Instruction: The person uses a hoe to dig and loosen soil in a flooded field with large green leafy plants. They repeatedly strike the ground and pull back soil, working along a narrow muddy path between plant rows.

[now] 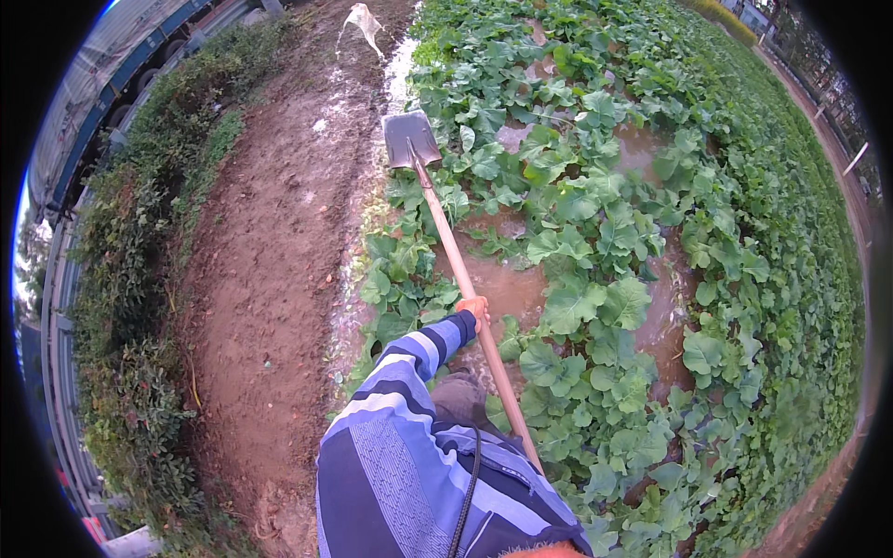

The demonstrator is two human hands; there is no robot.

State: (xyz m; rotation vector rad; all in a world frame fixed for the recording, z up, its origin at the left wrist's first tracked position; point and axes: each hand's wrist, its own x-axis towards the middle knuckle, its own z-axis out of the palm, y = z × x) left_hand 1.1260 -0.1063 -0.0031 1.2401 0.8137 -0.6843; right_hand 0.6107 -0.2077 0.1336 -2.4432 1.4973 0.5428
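Note:
My left hand (pixel 474 311), at the end of a blue striped sleeve, is closed around the wooden shaft of a shovel (pixel 453 254). The flat metal blade (pixel 410 138) points away from me, over the border between bare soil and leafy plants. The shaft slants back towards my body, and its near end is hidden by my striped jacket (pixel 418 481). My right hand is out of view. Muddy water (pixel 513 279) stands between the broad-leaved green crop plants (pixel 572 307) beside the shaft.
Brown bare soil (pixel 272 265) runs along the left, bordered by shrubs (pixel 132 258), a metal guardrail (pixel 57 349) and a truck (pixel 104 77). Farther ahead is a pale ragged shape (pixel 361 26), perhaps splashing water; I cannot tell. A path (pixel 830 150) curves along the right.

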